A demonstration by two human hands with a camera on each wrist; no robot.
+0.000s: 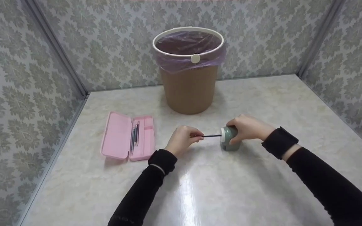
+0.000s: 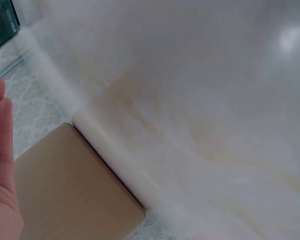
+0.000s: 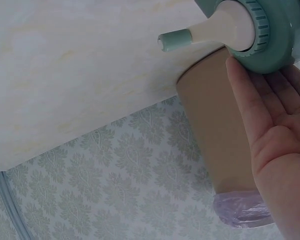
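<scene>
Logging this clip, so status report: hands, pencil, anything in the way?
Left hand pinches dark pencil; right hand grips green sharpener. Pencil's far end at the sharpener. Bin behind, open pink case to the left, both apart from hands.

Booth-like workspace, wallpapered panels (image 1: 262, 40)

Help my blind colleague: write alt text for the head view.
A left hand holds a pencil to a green sharpener gripped by the right hand, on a pale table. An open pink pencil case lies to the left; a brown bin stands behind.
</scene>
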